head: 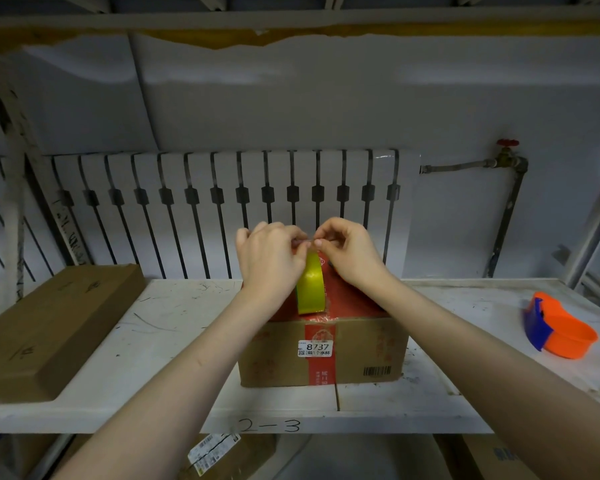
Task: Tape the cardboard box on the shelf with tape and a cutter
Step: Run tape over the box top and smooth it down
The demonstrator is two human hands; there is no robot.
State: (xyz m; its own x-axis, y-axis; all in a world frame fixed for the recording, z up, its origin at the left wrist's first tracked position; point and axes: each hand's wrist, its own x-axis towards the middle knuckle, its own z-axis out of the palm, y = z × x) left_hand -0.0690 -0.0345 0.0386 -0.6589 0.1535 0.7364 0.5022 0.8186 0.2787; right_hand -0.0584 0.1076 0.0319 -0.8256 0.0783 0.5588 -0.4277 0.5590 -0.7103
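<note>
A cardboard box (354, 351) with a red band and a white label "8737" stands on the white shelf (160, 341), centred in front of me. A yellow-green tape roll (310, 289) stands on edge on the box's red top. My left hand (269, 261) rests against the roll from the left. My right hand (350, 252) is over it from the right. The thumbs and forefingers of both hands pinch together at the top of the roll, where a thin clear end of tape seems to lie. An orange and blue tape cutter (558, 329) lies on the shelf at the right.
A flat brown cardboard box (49, 327) lies on the shelf at the left. Behind the shelf is a white radiator (222, 188), with a pipe and red valve (506, 157) at the right. More boxes (219, 455) sit below the shelf edge marked "2-3".
</note>
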